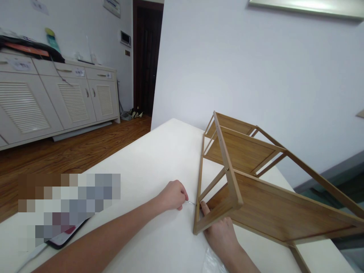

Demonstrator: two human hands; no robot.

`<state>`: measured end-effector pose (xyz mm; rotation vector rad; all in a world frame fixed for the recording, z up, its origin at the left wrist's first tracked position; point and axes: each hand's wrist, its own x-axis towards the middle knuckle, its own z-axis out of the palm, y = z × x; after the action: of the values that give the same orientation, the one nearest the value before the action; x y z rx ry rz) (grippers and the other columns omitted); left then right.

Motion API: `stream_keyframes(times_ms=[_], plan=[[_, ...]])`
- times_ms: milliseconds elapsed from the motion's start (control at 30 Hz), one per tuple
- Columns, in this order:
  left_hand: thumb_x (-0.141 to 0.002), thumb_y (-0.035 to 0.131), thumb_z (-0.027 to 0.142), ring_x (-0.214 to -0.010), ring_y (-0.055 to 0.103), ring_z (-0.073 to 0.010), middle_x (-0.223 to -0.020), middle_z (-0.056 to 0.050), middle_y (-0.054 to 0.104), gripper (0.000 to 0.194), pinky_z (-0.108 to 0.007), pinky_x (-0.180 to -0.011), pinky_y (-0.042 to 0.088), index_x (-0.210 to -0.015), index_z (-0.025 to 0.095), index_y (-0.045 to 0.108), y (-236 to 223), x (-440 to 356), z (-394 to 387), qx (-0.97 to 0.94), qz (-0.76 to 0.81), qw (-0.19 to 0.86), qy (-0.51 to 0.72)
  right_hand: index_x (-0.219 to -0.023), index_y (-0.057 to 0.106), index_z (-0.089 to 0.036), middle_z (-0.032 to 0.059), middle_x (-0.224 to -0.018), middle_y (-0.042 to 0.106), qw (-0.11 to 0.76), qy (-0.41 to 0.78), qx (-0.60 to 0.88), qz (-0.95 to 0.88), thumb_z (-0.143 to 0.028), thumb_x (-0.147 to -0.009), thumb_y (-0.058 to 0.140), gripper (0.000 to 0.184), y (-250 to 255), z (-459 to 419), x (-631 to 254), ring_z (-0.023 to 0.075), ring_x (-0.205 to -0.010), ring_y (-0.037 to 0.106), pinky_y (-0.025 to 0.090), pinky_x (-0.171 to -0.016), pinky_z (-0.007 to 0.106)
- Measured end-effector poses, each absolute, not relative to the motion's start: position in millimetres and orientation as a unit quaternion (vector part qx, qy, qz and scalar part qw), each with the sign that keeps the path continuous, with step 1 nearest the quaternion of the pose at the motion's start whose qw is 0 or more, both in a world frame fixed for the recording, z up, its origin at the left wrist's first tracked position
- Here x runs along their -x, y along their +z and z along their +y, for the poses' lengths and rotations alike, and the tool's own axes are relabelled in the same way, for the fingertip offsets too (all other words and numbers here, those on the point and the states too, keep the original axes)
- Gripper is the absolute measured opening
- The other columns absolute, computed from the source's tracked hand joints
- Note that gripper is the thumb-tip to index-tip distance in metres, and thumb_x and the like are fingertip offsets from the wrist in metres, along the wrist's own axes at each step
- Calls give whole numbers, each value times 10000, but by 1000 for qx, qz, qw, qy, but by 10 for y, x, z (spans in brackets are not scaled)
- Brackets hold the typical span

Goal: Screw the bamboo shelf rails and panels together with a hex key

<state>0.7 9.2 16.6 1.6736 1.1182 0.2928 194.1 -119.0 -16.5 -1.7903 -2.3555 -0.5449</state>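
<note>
A wooden shelf rack (256, 204) lies on its side on the white table (170, 151), its end frame facing me. My left hand (174, 195) is closed in a pinch round a thin silver rod (190, 203) that looks like a hex key. The rod's far end meets the rack's lower rail (198, 185), close to a cross bar. My right hand (222, 233) grips the rack near that same joint, reaching behind the front bar. One of its fingers rests at the rail beside the rod's end; the others are partly hidden.
A phone-like device (61, 239) with a white cable lies at the table's left, partly blurred out. Clear plastic film (213, 261) is by my right wrist. A white cabinet (74, 94) stands far left, and a wall (241, 68) rises behind the table.
</note>
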Motion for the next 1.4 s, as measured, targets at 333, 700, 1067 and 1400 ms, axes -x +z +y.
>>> stream_keyframes(times_ms=[333,700,1067,1400], plan=[[-701,548,46,-501,657,-151,-417,25,571,237,-191,-488,454,-766,133,759,202,-29,92,-715,457,520,99,-1260,659,-100,105,-819,782,69,-210,580,-784,-37,-723,519,558,-93,-1174,-1902,202,-664,727,540,-645,244],[-718,648,35,-559,707,-154,-751,-70,760,279,-187,-479,506,-991,86,665,206,-20,102,-678,490,538,105,-1278,650,-119,96,-806,780,66,-200,590,-779,-46,-721,527,575,-95,-1171,-1914,200,-647,721,531,-621,240],[-771,633,105,-624,730,-173,-685,-44,749,47,-218,-557,540,-782,138,664,181,-22,88,-723,483,483,98,-1269,658,-111,100,-767,772,77,-211,585,-780,-40,-715,492,583,-128,-1168,-1936,200,-630,711,539,-616,243],[-871,548,79,-868,697,-251,-921,-102,736,135,-342,-766,505,-897,158,654,172,119,10,-900,341,239,127,-1272,665,-113,103,-797,779,61,-207,592,-777,-42,-729,524,565,-93,-1184,-1928,204,-651,715,541,-642,247]])
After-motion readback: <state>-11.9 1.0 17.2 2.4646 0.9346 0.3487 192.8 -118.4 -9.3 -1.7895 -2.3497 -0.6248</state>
